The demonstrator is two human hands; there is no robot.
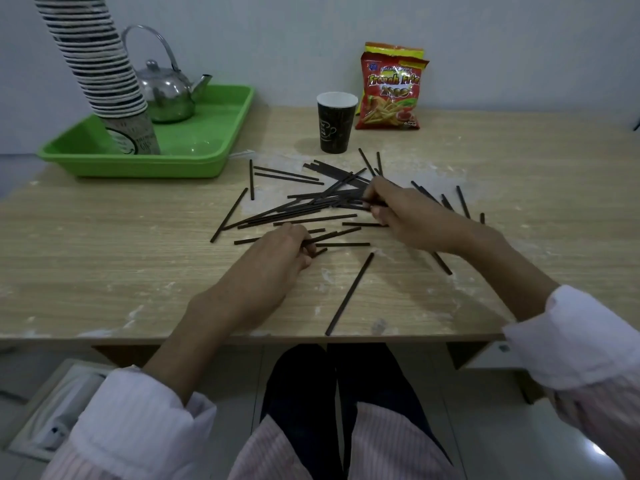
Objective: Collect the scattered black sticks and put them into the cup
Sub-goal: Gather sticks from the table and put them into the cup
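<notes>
Several thin black sticks (304, 209) lie scattered and crossed on the wooden table (121, 244). A black paper cup (336, 124) with a white inside stands upright behind the pile. My left hand (277, 258) rests at the near side of the pile, its fingers curled around a few sticks. My right hand (401, 213) lies on the pile's right part, fingertips pinched on sticks in the middle. One long stick (349, 294) lies alone near the table's front edge. More sticks (462, 202) show beyond my right wrist.
A green tray (194, 147) at the back left holds a metal kettle (166, 90) and a tall leaning stack of paper cups (104, 74). A red snack bag (391, 91) leans on the wall behind the cup. The table's front edge is close to me.
</notes>
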